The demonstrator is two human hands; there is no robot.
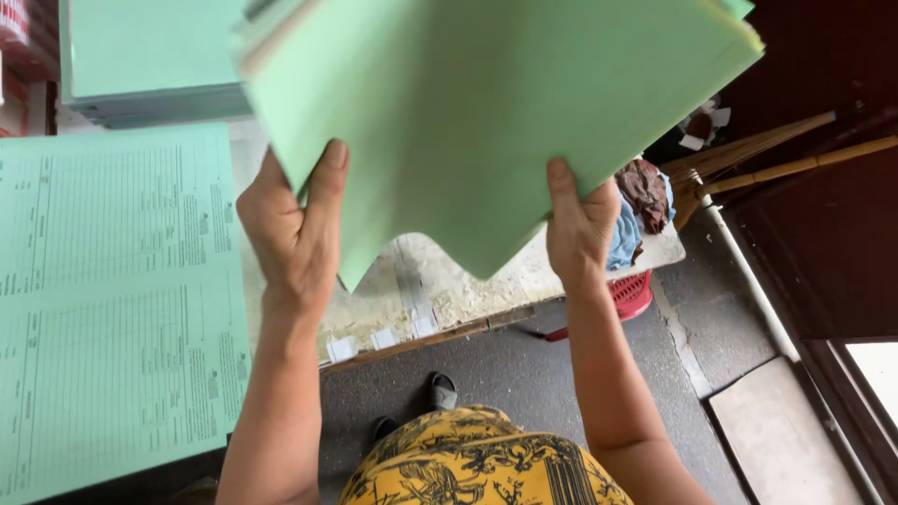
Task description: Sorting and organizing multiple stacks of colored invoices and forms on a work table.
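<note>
My left hand [297, 234] is clenched on the left edge of a thick stack of plain green sheets [496, 122], thumb laid flat up its face and the fingers hidden behind; my right hand [580, 229] grasps the same stack at its lower right edge, thumb on top, fingers tucked underneath; both grips are closed tight on the paper, and the stack is lifted clear of the worktable [440, 290], tilted, its bottom edge sagging into two soft points between my hands; the sheets are matte, thin and smooth, their edges fanned slightly at the upper left corner; left of the stack, one large pale green printed form [112, 309] lies flat on the table, ruled with fine lines and columns; above that form sits a second squared pile of green paper [150, 56]; under the stack the table's surface is worn, pale and speckled, with three small white clips [383, 339] along its near wooden edge; right of the stack, crumpled cloths [641, 201] rest over a red plastic basket [631, 295], and two wooden broom handles [795, 164] lean beyond them.
</note>
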